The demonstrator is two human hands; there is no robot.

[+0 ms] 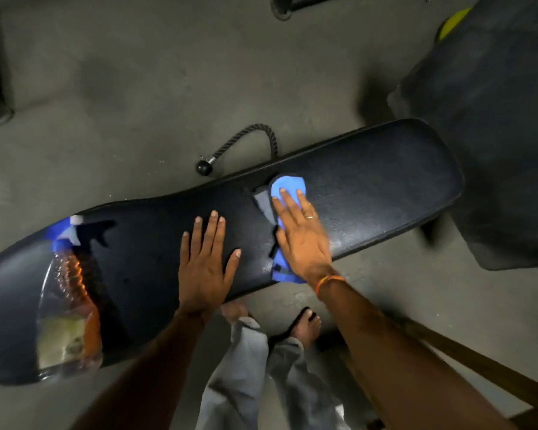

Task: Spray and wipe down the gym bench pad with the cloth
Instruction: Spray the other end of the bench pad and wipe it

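The long black bench pad (370,187) runs from lower left to upper right. A blue cloth (288,186) lies near its middle, beside a gap between the two pad sections. My right hand (302,234) presses flat on the cloth with straight fingers. Left of it, my left hand (204,259) rests flat on the pad with fingers spread. A clear spray bottle (67,302) with a blue-and-white trigger head and orange liquid stands on the pad's left end.
A black rope handle with a ball end (239,147) lies on the grey floor behind the bench. A dark bulky shape (494,119) sits at the right. My feet and grey trousers (261,367) are below the bench edge.
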